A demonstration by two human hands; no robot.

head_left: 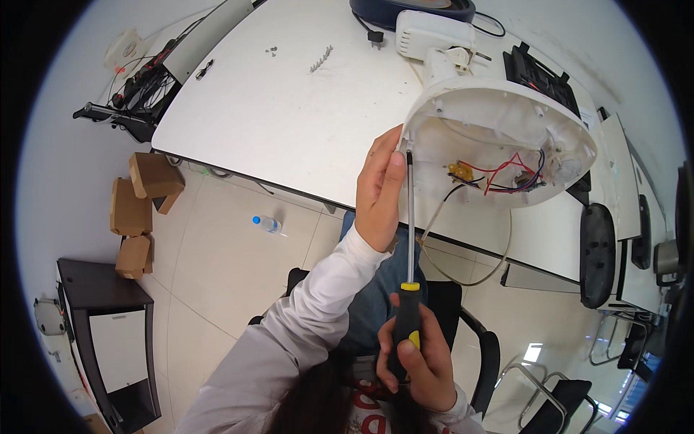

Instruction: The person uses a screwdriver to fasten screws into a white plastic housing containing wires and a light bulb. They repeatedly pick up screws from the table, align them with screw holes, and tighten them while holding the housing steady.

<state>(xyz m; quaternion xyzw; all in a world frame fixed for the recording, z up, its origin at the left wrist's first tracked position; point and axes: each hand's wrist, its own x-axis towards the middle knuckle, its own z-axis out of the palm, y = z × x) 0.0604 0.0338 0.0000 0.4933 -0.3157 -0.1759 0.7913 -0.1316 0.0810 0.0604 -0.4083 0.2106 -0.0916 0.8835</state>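
A hollow white plastic fan base (499,119) lies on its side at the table's near edge, its open underside toward me. Red, blue and black wires (510,177) and a yellow terminal piece (460,171) show inside. My left hand (381,192) grips the base's left rim, thumb in front. My right hand (423,354) is wrapped around the black and yellow handle of a screwdriver (410,231). Its long shaft points away from me, the tip at the inner left rim beside my left thumb. Whether a screw sits there is hidden.
Loose screws (320,59) lie in a row on the white table (282,108), with a few small parts (271,50) nearby. Behind the base are a white motor housing (426,36), a power plug (375,37) and a black tool case (542,76). A cable (466,283) loops below the edge.
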